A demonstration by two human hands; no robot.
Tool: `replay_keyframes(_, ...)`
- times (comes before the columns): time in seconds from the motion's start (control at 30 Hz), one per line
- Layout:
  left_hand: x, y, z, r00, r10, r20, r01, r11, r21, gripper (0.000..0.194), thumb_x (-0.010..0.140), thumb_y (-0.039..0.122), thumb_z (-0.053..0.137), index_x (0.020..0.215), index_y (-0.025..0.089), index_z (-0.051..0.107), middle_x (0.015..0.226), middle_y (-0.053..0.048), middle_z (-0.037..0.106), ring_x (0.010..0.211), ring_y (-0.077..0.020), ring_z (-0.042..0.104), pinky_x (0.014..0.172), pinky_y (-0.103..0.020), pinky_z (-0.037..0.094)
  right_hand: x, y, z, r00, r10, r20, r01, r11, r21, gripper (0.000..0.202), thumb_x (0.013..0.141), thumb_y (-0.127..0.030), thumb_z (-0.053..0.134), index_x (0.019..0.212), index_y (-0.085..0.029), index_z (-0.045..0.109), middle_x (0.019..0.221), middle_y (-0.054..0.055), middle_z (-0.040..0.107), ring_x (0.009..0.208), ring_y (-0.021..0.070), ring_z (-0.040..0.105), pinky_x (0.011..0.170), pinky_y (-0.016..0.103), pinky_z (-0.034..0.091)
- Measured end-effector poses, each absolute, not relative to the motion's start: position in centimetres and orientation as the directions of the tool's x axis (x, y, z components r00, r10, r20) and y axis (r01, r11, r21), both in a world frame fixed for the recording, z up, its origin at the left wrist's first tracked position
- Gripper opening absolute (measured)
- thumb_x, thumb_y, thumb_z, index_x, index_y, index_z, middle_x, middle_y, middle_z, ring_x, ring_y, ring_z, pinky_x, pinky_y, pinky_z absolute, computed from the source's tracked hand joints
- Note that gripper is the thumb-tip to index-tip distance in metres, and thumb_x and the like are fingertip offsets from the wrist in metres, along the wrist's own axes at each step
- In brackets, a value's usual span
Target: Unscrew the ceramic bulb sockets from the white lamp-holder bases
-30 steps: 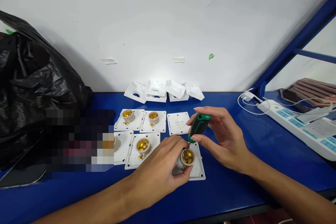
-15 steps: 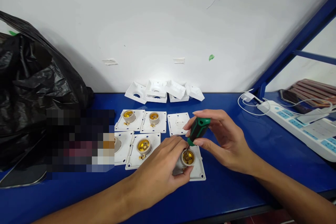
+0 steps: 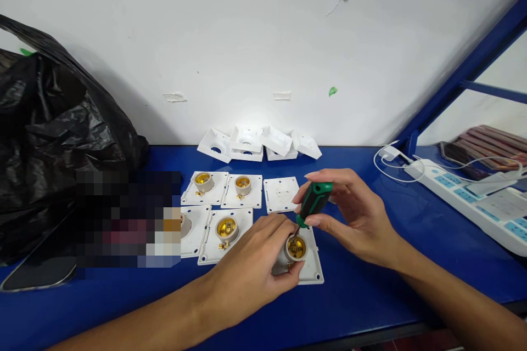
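Head view, screwdriver (image 3: 314, 205): shifted only slightly over the last second, its handle a touch differently angled; the shaft still runs down into the socket (image 3: 302, 255), so work on that socket looks under way rather than finished.
Tip: too small and shadowed to tell whether it is seated in a screw.
Right hand (image 3: 356, 222): grasping the handle lightly, thumb low, fingers over the upper end, palm clear of it.
Left hand (image 3: 261, 258): curled round the socket, thumb on the near side, fingers at the far side, apparently steadying it.
Socket position: between the hands, on a white plate (image 3: 313, 271) at the near right of the group.
Socket make: squat, pale, matt ring, perhaps ceramic, lined with shiny gold-coloured metal.
Plate make: flat, square, smooth, plastic-looking, with corner holes; partly hidden by the left hand.
Other sockets (image 3: 226, 228): four, each on its own plate, with brassy terminals on those in full view; the leftmost near one is partly lost behind the blurred patch.
Bare plate (image 3: 280, 197): flat on the glossy blue table (image 3: 362, 307), beyond the hands.
Covers (image 3: 246, 137): shallow white boxes, some showing round openings, heaped against the wall (image 3: 255, 38).
Bag (image 3: 82, 115): black, thin, crinkled plastic.
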State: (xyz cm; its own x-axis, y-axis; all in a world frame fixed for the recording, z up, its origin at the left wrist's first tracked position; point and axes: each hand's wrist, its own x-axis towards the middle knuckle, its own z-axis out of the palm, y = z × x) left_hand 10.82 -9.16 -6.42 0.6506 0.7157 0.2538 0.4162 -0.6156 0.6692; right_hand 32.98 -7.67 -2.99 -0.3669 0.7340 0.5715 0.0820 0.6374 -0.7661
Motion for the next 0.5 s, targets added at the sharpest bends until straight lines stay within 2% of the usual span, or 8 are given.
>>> replay_keyframes(0.2, 10.94, -9.17, -6.41, 0.652, 0.706, 0.277, 0.411, -0.635, 0.654, 0.029, 0.089, 0.01, 0.071, 0.112, 0.023, 0.059, 0.111, -0.003, 0.067, 0.113, -0.0261, 0.065, 0.1, -0.041, 0.055, 33.23, -7.56, -2.45, -0.428, 0.727, 0.537, 0.054, 0.614, -0.787, 0.058, 0.094, -0.009, 0.078, 0.142, -0.036, 0.059, 0.118, 0.001, 0.075, 0.104, 0.0198, 0.075, 0.089, 0.037, 0.063)
replay_keyframes(0.4, 10.94, -9.24, -6.31, 0.654, 0.702, 0.282, 0.412, -0.643, 0.646, 0.032, 0.09, 0.011, 0.07, 0.117, 0.023, 0.06, 0.114, -0.004, 0.067, 0.112, -0.0266, 0.066, 0.098, -0.041, 0.056, 33.33, -7.79, -2.82, -0.384, 0.724, 0.573, 0.176, 0.666, -0.725, 0.057, 0.092, -0.015, 0.082, 0.142, -0.034, 0.059, 0.123, 0.006, 0.073, 0.098, 0.022, 0.073, 0.083, 0.04, 0.066)
replay_keyframes(0.5, 10.97, -9.26, -6.32, 0.655, 0.703, 0.277, 0.42, -0.643, 0.64, 0.033, 0.09, 0.011, 0.068, 0.12, 0.024, 0.06, 0.112, -0.004, 0.067, 0.111, -0.027, 0.066, 0.098, -0.042, 0.056, 33.2, -7.98, -3.26, -0.371, 0.719, 0.587, 0.202, 0.68, -0.705, 0.061, 0.093, -0.016, 0.082, 0.145, -0.035, 0.058, 0.127, 0.006, 0.072, 0.103, 0.024, 0.072, 0.088, 0.044, 0.065)
